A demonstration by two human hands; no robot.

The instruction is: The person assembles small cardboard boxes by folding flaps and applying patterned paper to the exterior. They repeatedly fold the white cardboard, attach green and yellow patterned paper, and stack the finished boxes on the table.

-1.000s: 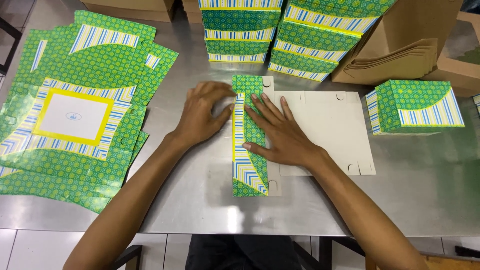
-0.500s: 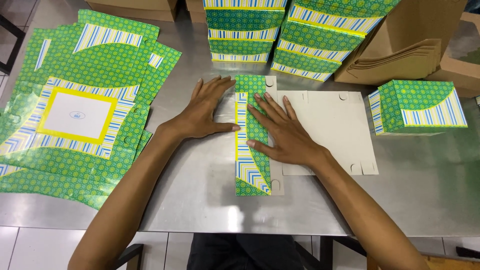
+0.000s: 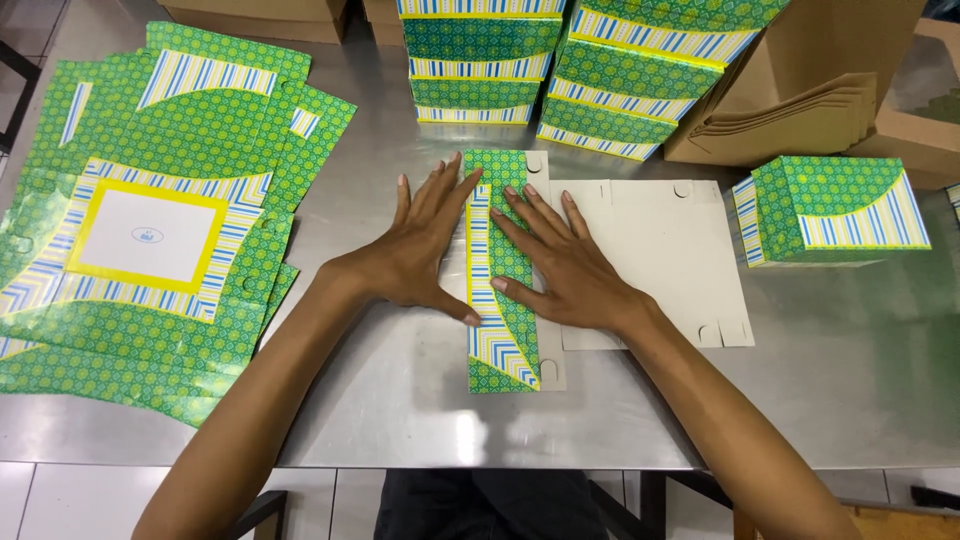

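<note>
A flat cardboard box blank (image 3: 655,250) lies plain side up on the steel table (image 3: 420,400). Its left flap (image 3: 500,340) is folded over and shows green print with blue and yellow stripes. My left hand (image 3: 425,250) lies flat along the flap's left edge, fingers spread, thumb on the fold. Pressing down on the folded flap is my right hand (image 3: 560,265), fingers spread and pointing to the upper left. Neither hand grips anything.
A stack of unfolded green blanks (image 3: 150,240) lies at the left. Piles of folded green boxes (image 3: 480,60) stand at the back, one finished box (image 3: 830,210) at the right. Brown cardboard cartons (image 3: 800,100) stand behind at the right.
Both hands have slid a little along the folded flap, pressing it flat. The blank has stayed in place.
</note>
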